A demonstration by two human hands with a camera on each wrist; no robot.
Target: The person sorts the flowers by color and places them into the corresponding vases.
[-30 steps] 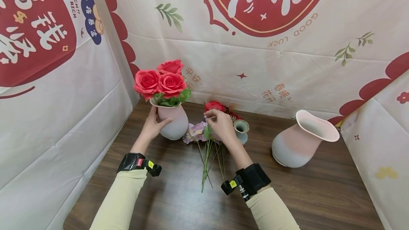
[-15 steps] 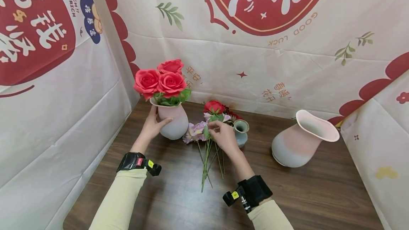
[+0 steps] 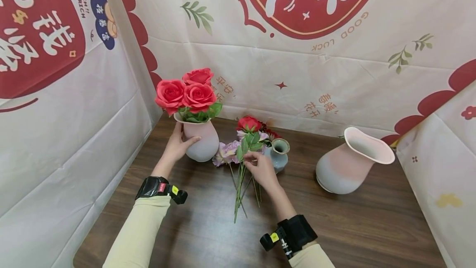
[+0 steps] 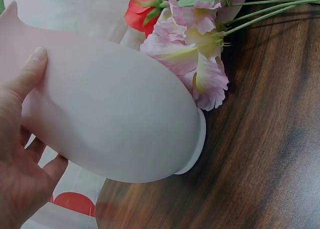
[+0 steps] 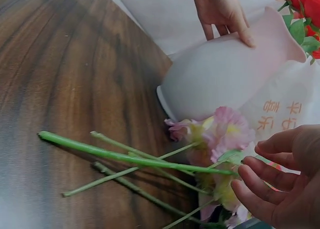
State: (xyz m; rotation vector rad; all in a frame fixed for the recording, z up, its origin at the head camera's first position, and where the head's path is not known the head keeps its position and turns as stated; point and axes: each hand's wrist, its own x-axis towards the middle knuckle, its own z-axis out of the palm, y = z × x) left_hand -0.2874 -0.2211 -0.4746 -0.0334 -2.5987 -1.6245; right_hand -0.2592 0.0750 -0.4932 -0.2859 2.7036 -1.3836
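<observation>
My left hand [image 3: 177,146] grips a pink-and-grey vase [image 3: 203,142] by its upper side, thumb across the front. Three red roses [image 3: 198,96] with green leaves stand in this vase. The thumb and fingertips also show against the vase wall [image 4: 115,109] in the left wrist view. Beside the vase lie loose flowers: a red rose [image 3: 249,123], lilac-pink flowers [image 3: 226,154] and green stems [image 3: 239,193]. My right hand [image 3: 260,171] is over these, fingers loosely bent at the rose's stem just below its leaves [image 3: 250,142]. In the right wrist view the thumb and fingers look apart near a thick green stem [image 5: 135,160].
A small blue-green vase [image 3: 279,156] stands just right of the loose flowers. Farther right, a larger pink-and-grey vase [image 3: 351,164] with a flared mouth is on the wooden table [image 3: 208,226]. Printed white cloth [image 3: 260,69] hangs behind and at the sides.
My right hand has moved down and toward me, from the red rose's head to the stem below its leaves, uncovering them. The left hand keeps its grip on the vase.
</observation>
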